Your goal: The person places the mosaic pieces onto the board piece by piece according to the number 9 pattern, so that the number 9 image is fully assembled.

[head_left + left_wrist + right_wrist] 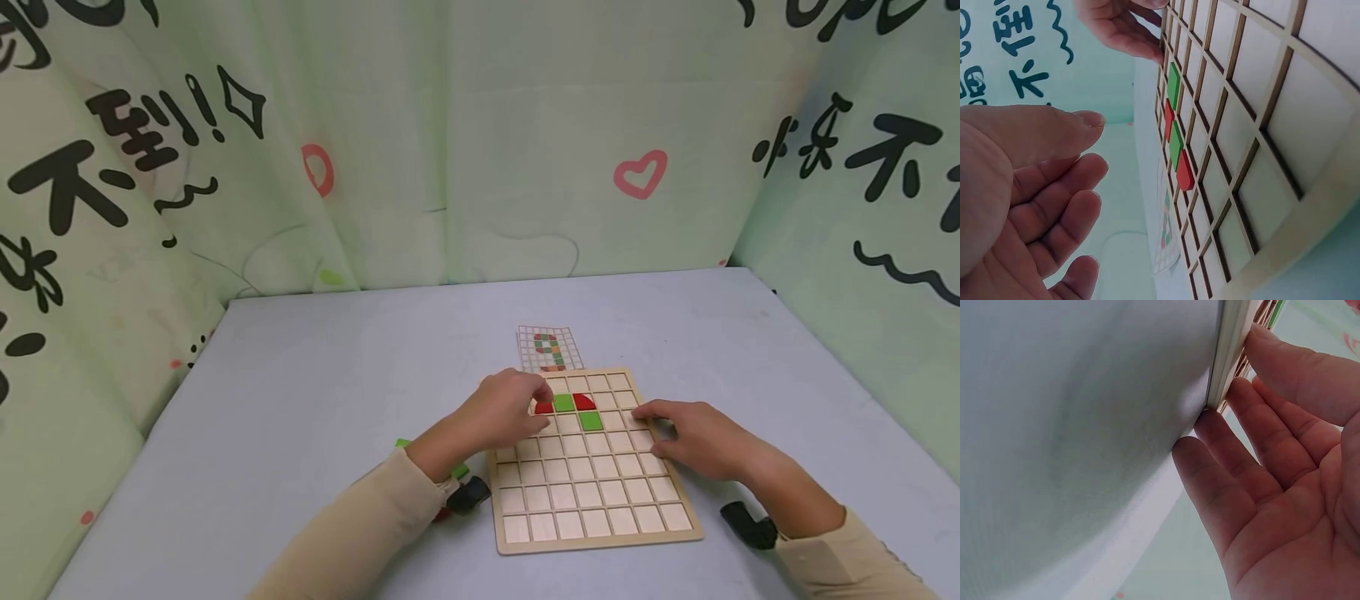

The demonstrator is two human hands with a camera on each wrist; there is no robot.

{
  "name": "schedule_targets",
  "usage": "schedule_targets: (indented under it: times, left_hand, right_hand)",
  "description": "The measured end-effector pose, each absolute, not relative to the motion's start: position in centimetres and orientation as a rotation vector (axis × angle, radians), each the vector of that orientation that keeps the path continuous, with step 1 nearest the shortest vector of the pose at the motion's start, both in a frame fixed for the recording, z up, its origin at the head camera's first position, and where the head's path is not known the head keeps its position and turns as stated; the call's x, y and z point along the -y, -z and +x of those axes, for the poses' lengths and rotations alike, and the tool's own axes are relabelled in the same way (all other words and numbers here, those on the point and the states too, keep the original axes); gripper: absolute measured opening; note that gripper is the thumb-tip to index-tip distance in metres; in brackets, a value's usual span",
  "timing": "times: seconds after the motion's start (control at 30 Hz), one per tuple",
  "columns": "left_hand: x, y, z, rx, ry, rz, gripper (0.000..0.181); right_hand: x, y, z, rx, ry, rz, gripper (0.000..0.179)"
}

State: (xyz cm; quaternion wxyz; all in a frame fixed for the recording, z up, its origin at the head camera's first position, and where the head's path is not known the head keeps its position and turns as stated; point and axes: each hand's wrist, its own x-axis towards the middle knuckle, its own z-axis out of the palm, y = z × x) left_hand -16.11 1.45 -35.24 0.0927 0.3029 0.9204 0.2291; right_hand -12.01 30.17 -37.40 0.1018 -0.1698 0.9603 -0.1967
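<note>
A wooden grid board [600, 543] lies on the table, with two red rounded tiles and two green square tiles in cells near its far side. My left hand [510, 408] hovers over the board's upper left, beside the left red tile [543, 407]. Between its thumb and loosely bent fingers [1066, 219] there is nothing in the left wrist view. To the right of that tile come a green tile [562, 403] and a second red tile [583, 402], with another green tile [592, 421] below. My right hand [697, 433] touches the board's right edge, its fingers extended.
Behind the board lies a printed grid card [550, 350] with a coloured pattern. Loose green and red pieces [460, 472] lie left of the board, partly hidden by my left forearm. Patterned curtains [480, 167] hang at the table's back and sides.
</note>
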Motion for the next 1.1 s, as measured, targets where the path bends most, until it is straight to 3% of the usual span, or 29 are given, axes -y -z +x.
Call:
schedule_targets:
  times: [0.33, 0.73, 1.1]
  left_hand:
    - [1.9, 35.0, -15.2, -2.761, -0.743, 0.933, 0.027]
    - [6.3, 34.9, -13.8, -2.844, -0.799, 0.774, 0.038]
    - [8.7, 35.7, -13.3, -2.861, -0.837, 0.696, 0.037]
  right_hand:
    - [-30.0, 37.4, -12.2, -2.816, 0.589, -0.456, 0.046]
    - [-30.0, 37.3, -12.0, -2.813, 0.578, -0.445, 0.045]
    - [-30.0, 37.5, -12.1, -2.813, 0.589, -0.469, 0.044]
